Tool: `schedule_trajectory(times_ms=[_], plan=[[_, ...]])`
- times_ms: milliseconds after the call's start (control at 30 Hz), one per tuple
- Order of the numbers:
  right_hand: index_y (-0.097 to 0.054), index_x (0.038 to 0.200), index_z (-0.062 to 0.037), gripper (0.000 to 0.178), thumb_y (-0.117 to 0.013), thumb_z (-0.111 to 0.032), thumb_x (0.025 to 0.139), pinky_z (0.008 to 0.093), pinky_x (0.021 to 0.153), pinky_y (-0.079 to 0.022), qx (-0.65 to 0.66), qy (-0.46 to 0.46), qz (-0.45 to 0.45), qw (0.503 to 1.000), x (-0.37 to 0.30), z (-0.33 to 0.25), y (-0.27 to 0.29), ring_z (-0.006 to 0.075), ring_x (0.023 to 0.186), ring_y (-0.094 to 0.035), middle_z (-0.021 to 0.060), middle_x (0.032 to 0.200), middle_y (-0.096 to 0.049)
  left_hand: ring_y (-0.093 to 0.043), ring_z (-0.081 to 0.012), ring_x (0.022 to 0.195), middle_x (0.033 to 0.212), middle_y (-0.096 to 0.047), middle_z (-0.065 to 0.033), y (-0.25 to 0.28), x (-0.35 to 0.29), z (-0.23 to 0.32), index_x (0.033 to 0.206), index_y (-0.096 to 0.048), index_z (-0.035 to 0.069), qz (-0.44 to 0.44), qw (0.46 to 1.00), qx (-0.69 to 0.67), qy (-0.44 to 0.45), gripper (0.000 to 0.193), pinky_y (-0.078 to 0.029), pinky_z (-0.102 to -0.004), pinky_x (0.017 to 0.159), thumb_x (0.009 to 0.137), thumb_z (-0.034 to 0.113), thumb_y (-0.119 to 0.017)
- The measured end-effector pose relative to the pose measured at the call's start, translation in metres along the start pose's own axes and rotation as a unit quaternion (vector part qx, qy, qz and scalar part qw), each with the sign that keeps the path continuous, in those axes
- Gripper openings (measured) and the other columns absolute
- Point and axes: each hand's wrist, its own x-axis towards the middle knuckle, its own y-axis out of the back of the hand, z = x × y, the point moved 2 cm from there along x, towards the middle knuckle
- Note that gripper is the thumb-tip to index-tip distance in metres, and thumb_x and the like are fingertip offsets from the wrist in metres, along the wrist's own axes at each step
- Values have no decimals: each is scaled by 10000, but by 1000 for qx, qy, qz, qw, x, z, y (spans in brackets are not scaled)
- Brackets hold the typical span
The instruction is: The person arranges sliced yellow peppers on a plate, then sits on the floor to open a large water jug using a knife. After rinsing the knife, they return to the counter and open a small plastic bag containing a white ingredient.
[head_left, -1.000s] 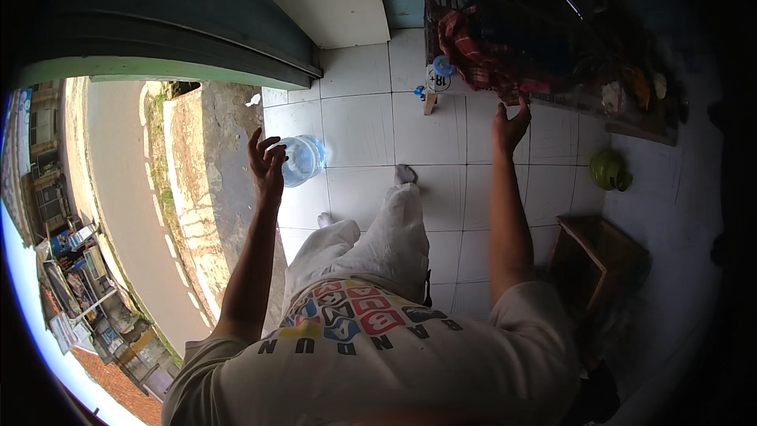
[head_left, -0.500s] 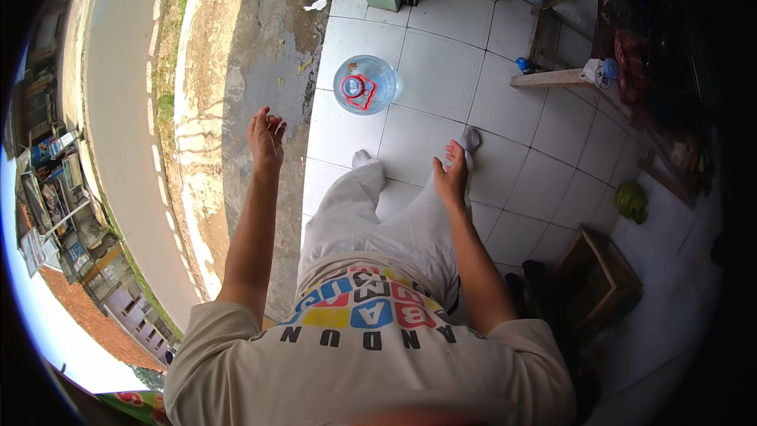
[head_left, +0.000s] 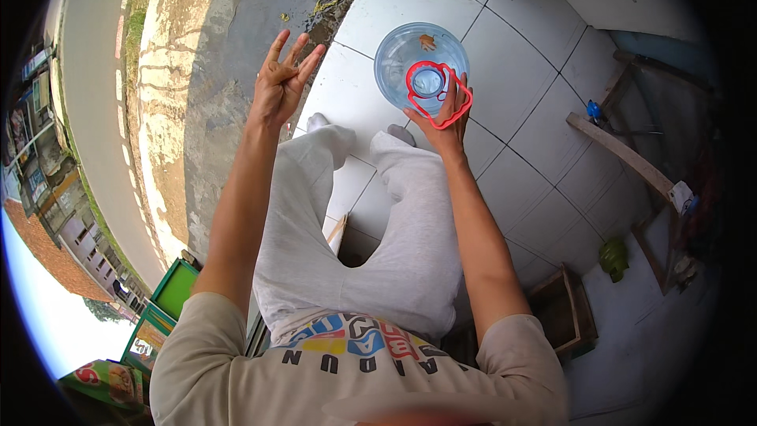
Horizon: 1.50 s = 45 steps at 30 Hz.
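A big clear-blue water jug (head_left: 384,71) stands upright on the white tiles in front of my feet. A red carrying handle (head_left: 411,77) is fitted round its neck. My right hand (head_left: 446,132) is at the jug's near right side, its fingers inside the handle's loop and part of the red rim crossing over them. The thumb sticks out to the left, and part of the grip is hidden. Raised to the left of the jug, my left hand (head_left: 280,83) is empty, with several fingers spread apart. It touches nothing.
To the right stands a wooden frame (head_left: 623,150) with a blue object (head_left: 594,110) on it. Below it are a green gas cylinder (head_left: 613,259) and a wooden box (head_left: 579,315). Wet concrete (head_left: 244,55) and a road (head_left: 91,71) lie beyond the tiles' left edge.
My body has bent lower, nearer the jug. The right hand has reached forward to the red handle. The left hand has risen, its fingers spreading wider. The view has turned slightly.
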Motion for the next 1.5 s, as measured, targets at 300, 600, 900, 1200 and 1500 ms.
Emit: schedule_trajectory(times_ms=[300, 600, 900, 1200, 1500], plan=[[-603, 1255, 23, 818, -971, -241, 574, 456, 991, -541, 54, 256, 64, 963, 83, -30, -17, 390, 1180, -644, 204, 1265, -662, -223, -394, 1520, 1647, -221, -194, 54, 147, -53, 1604, -221, 84, -201, 962, -146, 114, 831, -200, -617, 1232, 996, 650, -210], [-690, 1071, -2, 541, -914, -217, 629, 362, 776, -592, 18, 354, -37, 935, 161, -125, -70, 275, 829, -750, 144, 941, -753, -578, -334, 1169, 1064, -654, -175, 89, 251, -71, 1143, -644, 40, -505, 762, -405, 19, 725, -404, -566, 1117, 1049, 631, -236], [-662, 894, -96, 437, -872, -405, 666, 374, 595, -556, -102, 366, -61, 923, 171, -194, -160, 270, 648, -700, 79, 728, -702, -354, -69, 382, 646, -469, 6, 144, 286, -46, 879, -568, 73, -253, 811, -527, 2, 738, -278, -230, 300, 994, 731, -253], [-727, 789, -56, 446, -789, -468, 630, 461, 712, -589, -187, 367, -126, 903, 164, -246, -240, 408, 751, -729, 191, 759, -723, -603, -333, 978, 1005, -666, -186, 216, 274, -28, 1121, -662, 96, -342, 771, -496, -209, 937, -473, -473, 789, 858, 884, -231], [-750, 777, -53, 433, -753, -462, 635, 477, 738, -588, -292, 432, -174, 835, 146, -260, -318, 397, 826, -740, 189, 834, -740, -627, -372, 1014, 1010, -676, -185, 296, 279, -57, 1108, -648, 86, -122, 773, -594, -187, 798, -477, -581, 932, 899, 800, -360]])
